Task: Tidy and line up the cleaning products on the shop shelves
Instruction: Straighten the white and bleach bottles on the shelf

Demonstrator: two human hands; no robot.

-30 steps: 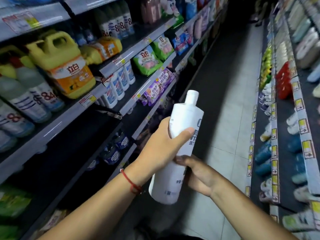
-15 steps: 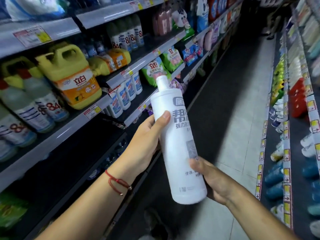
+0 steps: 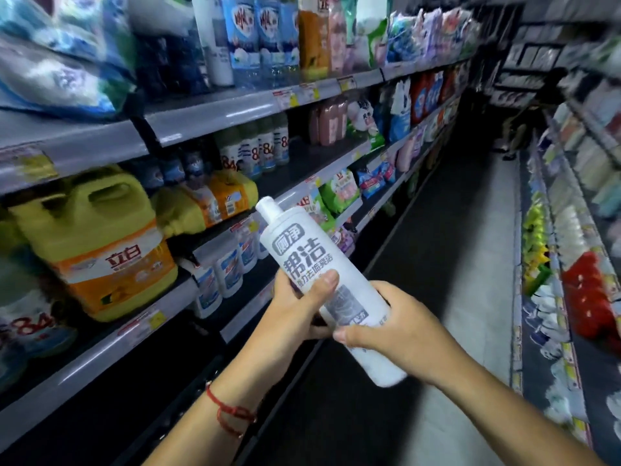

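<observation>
Both my hands hold a tall white bottle (image 3: 302, 250) with grey lettering, tilted with its cap up and to the left, in front of the left shelves. My left hand (image 3: 295, 314) grips its middle, thumb across the label. My right hand (image 3: 396, 327) wraps the lower part from the right. On the shelf (image 3: 100, 351) to the left stand a big yellow jug (image 3: 97, 240) and a yellow jug lying on its side (image 3: 205, 203). Small white bottles (image 3: 221, 274) stand in a row one shelf lower.
Shelves of bagged and bottled detergents (image 3: 265, 42) run along the left of the aisle. More stocked shelves (image 3: 571, 250) line the right. The tiled aisle floor (image 3: 470, 264) stretches ahead between them. A person's legs (image 3: 510, 139) show at the far end.
The bottle has turned its label toward me and tilted further left. My right hand has moved up from under its base onto its lower body. The view has lifted, showing higher shelves.
</observation>
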